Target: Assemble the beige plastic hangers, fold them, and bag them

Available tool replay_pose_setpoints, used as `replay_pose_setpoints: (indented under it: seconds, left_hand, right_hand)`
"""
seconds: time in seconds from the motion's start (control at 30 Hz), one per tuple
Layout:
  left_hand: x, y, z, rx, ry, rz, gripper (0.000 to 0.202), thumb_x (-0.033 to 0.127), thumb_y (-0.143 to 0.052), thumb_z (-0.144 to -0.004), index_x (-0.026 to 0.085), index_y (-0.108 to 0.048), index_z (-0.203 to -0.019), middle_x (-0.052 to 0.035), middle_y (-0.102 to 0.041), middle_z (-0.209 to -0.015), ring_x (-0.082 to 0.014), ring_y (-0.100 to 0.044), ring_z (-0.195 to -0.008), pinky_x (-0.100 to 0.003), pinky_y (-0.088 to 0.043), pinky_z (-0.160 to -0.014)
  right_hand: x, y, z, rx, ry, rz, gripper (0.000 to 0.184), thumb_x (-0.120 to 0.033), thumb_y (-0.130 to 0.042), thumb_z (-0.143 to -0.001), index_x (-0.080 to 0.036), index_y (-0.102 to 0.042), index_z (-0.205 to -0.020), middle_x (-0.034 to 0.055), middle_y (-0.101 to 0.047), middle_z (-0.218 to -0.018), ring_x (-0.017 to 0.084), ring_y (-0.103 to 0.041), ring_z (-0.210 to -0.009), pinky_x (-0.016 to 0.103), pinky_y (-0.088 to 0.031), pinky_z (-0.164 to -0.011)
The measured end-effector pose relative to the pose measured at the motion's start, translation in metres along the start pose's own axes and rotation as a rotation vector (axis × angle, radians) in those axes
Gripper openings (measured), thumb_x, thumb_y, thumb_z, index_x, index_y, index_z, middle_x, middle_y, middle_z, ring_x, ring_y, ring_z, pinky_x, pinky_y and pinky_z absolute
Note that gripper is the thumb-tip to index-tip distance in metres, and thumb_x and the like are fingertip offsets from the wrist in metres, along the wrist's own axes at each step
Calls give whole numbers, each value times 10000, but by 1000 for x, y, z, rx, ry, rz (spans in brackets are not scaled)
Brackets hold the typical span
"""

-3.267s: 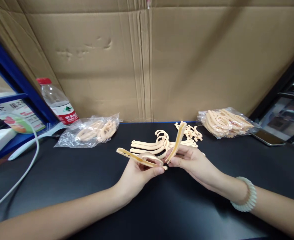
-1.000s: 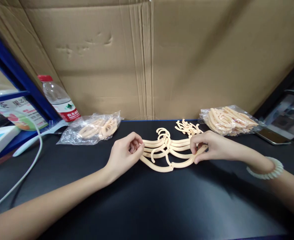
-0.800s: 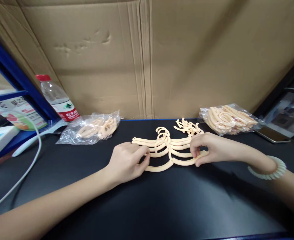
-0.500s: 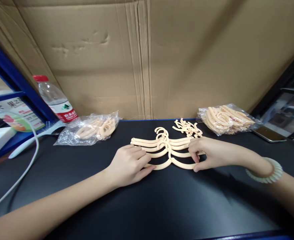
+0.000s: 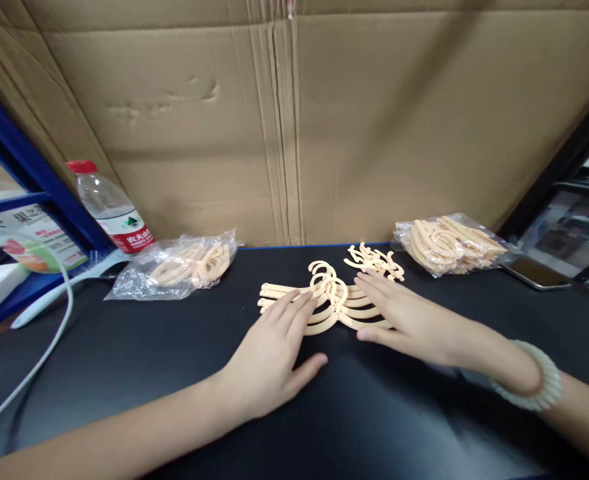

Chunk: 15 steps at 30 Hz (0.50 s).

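Since the frame half a second ago, the fingers of both hands have straightened from their curled hold, and the nearest hanger sits closer to those behind it. In the head view, the row of beige hangers (image 5: 340, 317) lies flat on the table (image 5: 354, 413), the hooks bunched at the middle. The left hand (image 5: 274, 353) reaches over the left arms, its grip spread, thumb well apart, pinching nothing. The right hand (image 5: 419, 320) is at the right arms with its grip likewise spread; whether its fingertips press or hover, I cannot tell. Just behind are small loose pieces (image 5: 374, 261), with a bagged bundle (image 5: 449, 243) to the right. The hangers look like light, stiff plastic, probably smooth enough to slide and liable to pivot at the centre joint; a pinch close to that joint should keep one steadiest.
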<state>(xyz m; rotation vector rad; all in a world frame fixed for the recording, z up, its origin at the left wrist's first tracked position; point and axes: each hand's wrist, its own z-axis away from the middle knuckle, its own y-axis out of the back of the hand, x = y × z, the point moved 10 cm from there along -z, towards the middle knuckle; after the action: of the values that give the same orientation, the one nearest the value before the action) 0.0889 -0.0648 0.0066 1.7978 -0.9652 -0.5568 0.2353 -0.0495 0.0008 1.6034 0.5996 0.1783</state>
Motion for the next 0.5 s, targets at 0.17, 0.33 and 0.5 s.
replay_pose_setpoints:
  seconds: [0.17, 0.33, 0.5]
  left_hand:
    - [-8, -31, 2, -253, 64, -3, 836, 589, -391, -925, 44, -133, -1504, -217, -128, -1565, -346, -88, -1451, -558, -200, -1149]
    - [-26, -35, -1, -399, 114, -12, 859, 660, -291, -919, 50, -151, -1507, -195, -115, -1560, -341, -87, -1448, -590, -178, -1135]
    - [-34, -35, 12, -451, 146, -94, 889, 698, -243, -904, 46, -169, -1503, -187, -106, -1551, -354, -98, -1443, -598, -204, -1119]
  right_hand:
    - [2, -35, -6, -57, -109, 158, 894, -655, -309, -923, 39, -217, -1478, 245, -167, -1538, 360, -113, -1433, 539, -187, -1159]
    - [-5, -39, -17, -5, -146, 188, 789, -553, -304, -963, 60, -259, -1459, 264, -195, -1517, 347, -154, -1424, 505, -205, -1161]
    - [-23, -40, -22, -4, -146, 187, 752, -496, -337, -973, 77, -255, -1452, 289, -193, -1508, 368, -155, -1418, 496, -218, -1156]
